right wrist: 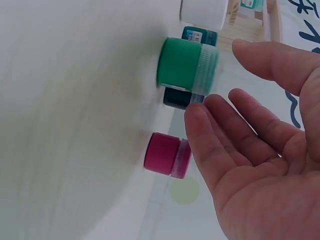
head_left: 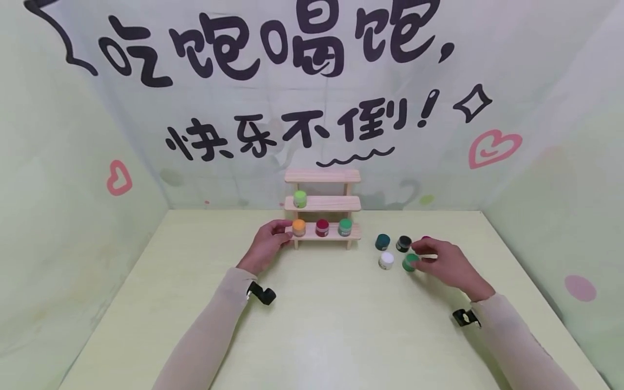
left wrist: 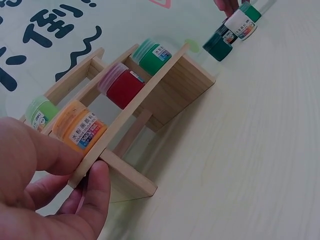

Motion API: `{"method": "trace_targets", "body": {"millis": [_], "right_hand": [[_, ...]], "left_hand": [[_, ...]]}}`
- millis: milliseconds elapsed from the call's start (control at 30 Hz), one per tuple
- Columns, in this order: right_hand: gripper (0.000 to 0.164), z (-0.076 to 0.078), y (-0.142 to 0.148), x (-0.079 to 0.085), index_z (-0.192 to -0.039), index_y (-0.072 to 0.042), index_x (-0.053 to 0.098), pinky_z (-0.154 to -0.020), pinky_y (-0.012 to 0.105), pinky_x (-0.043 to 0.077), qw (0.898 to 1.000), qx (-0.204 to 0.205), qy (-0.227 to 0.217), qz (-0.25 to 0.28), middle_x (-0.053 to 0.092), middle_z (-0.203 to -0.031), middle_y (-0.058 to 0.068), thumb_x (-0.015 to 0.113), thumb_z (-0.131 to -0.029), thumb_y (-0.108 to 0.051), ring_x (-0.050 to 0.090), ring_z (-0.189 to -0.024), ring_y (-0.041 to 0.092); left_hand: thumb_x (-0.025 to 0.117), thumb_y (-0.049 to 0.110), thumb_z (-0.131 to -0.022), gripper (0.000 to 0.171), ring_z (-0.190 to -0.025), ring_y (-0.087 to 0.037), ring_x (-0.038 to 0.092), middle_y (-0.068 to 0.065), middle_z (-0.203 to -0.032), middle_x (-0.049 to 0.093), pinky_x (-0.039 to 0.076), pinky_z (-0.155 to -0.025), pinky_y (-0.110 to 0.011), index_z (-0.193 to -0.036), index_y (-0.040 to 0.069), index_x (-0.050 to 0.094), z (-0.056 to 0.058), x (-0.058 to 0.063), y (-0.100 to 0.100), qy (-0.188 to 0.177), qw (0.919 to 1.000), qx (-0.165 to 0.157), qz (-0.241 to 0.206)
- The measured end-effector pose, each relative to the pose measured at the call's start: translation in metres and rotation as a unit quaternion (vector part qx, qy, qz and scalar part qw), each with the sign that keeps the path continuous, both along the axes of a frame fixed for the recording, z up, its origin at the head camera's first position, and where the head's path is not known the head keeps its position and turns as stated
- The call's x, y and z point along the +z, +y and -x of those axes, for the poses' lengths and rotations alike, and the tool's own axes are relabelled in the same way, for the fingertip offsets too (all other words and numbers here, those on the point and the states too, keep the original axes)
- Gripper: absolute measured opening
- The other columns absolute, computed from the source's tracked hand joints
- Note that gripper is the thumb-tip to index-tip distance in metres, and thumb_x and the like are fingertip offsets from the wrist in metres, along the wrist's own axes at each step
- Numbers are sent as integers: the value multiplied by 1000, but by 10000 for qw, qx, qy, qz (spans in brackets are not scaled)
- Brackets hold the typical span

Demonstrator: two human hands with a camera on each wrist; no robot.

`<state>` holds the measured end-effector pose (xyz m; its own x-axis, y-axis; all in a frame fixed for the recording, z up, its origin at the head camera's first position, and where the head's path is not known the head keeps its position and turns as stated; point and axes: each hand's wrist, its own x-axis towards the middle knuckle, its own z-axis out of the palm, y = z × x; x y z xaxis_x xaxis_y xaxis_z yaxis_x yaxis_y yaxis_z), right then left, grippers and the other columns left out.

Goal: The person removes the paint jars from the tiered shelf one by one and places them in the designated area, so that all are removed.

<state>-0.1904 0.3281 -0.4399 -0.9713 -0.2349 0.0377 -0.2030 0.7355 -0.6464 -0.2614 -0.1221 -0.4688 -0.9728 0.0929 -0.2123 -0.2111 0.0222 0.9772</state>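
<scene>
A small wooden three-step rack [head_left: 322, 203] stands against the back wall. My left hand [head_left: 269, 242] pinches the left end of its lowest step, beside the orange paint jar [left wrist: 80, 127]. A dark red jar [head_left: 322, 228] and a green jar [head_left: 345, 227] share that step; a light green jar [head_left: 299, 199] sits on the middle one. My right hand [head_left: 448, 262] hovers at a green paint jar [right wrist: 182, 64] on the table, thumb and fingers apart around its lid; the right wrist view shows a gap. A magenta jar [right wrist: 167, 155] stands just beyond the fingers.
Near the right hand, a dark teal jar [head_left: 382, 241], a black jar [head_left: 403, 244] and a white jar [head_left: 386, 260] stand close together on the pale table [head_left: 322, 325]. Printed cloth walls [head_left: 560, 189] enclose the back and sides.
</scene>
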Motion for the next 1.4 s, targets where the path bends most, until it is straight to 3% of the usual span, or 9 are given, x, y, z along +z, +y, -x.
{"method": "trace_targets", "body": {"millis": [100, 300, 467, 633, 1033, 1400], "right_hand": [[43, -1, -1, 6, -130, -3, 69, -90, 38, 65, 9997, -179, 113, -92, 73, -127, 19, 81, -95, -26, 70, -118, 40], [40, 1, -15, 17, -128, -4, 71, -86, 23, 58, 9991, -322, 284, -56, 75, -123, 17, 79, -96, -26, 72, -108, 34], [38, 6, -29, 19, -127, -5, 72, -82, 20, 57, 9984, -361, 442, 62, 76, -120, 16, 79, -96, -27, 74, -102, 31], [37, 12, -39, 21, -127, -6, 71, -86, 19, 60, 9981, -299, 432, 318, 76, -120, 17, 79, -96, -25, 73, -106, 31], [37, 38, -74, 37, -128, -8, 69, -97, 43, 62, 9962, -141, 520, 689, 72, -128, 17, 74, -100, -32, 71, -115, 29], [38, 56, -116, 35, -131, -8, 68, -99, 46, 62, 9901, 8, 436, 1337, 73, -126, 15, 77, -98, -24, 72, -112, 29]], "left_hand": [[61, 0, -102, 39, -109, -21, 54, -9, -119, 50, 59, -103, -35, -141, 5, 61, 0, 0, 2, 47, 10000, 12, -46], [61, -2, -102, 37, -103, -18, 57, -7, -111, 53, 60, -95, -30, -139, 2, 62, -1, -3, 3, 134, 9998, 68, -148], [60, -3, -102, 38, -105, -17, 58, -7, -112, 53, 60, -95, -28, -139, 2, 61, -1, -5, 3, 197, 9996, 15, -176], [61, -3, -102, 38, -105, -18, 57, -8, -113, 51, 60, -93, -26, -139, 2, 62, -1, -6, 3, 137, 9998, -6, -168], [61, 0, -102, 39, -106, -19, 56, -9, -118, 50, 59, -97, -29, -141, 4, 62, -2, 2, 0, 140, 9998, -103, 66], [62, 0, -101, 40, -107, -19, 56, -10, -121, 52, 58, -98, -31, -141, 5, 62, -1, -2, -1, 123, 9998, -121, 22]]}}
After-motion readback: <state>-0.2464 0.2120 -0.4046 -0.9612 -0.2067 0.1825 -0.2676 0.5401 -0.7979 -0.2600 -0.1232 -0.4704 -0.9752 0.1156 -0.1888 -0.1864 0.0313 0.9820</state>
